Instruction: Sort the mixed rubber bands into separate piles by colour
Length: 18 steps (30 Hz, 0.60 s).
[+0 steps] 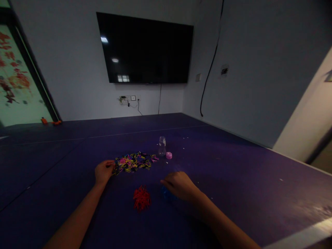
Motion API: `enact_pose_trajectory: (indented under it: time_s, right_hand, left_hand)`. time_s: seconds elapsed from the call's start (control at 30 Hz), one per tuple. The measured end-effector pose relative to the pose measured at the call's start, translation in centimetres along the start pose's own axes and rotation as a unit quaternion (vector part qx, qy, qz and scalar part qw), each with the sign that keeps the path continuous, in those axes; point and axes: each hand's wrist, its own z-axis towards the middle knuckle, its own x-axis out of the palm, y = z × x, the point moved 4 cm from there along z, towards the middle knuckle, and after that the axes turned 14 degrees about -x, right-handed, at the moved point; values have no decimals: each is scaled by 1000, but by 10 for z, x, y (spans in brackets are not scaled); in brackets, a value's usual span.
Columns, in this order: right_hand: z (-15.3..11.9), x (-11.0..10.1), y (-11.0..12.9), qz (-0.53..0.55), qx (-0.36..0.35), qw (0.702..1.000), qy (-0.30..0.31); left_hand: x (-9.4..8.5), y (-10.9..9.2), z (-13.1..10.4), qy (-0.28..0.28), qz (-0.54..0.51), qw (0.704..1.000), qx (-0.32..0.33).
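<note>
Nearest in my remote view, red bands (141, 199) lie heaped left of a blue heap (167, 193), partly covered by my right hand (180, 185), fingers curled, any hold indiscernible to me. Beyond, my left hand (104, 171), fingers bent, meets the mixed-colour bands (132, 162), grip likewise unclear; farther, a pink cap (169, 155) sits beside an upright clear bottle (162, 148).

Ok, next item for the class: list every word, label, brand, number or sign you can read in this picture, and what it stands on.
Nothing can be read for certain.
Red characters on the pale door panel: too blurred to read.
Television: any mark on its lower edge is too small to read.
Clear bottle: no lettering visible.
Multicoloured bands: none visible.
</note>
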Motion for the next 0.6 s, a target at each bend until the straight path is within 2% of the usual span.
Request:
enact_pose_trajectory:
  time_s: [0.23, 0.47, 0.6]
  right_hand:
    - [0, 0, 0, 4, -7, 1000, -2]
    - [0, 0, 0, -2, -3, 1000, 6]
    - [0, 0, 0, -2, -4, 1000, 7]
  left_hand:
    - [-5, -5, -3, -48, -12, 998, 50]
    - [-1, -5, 2, -28, -33, 997, 71]
    - [3, -8, 5, 8, -11, 996, 93]
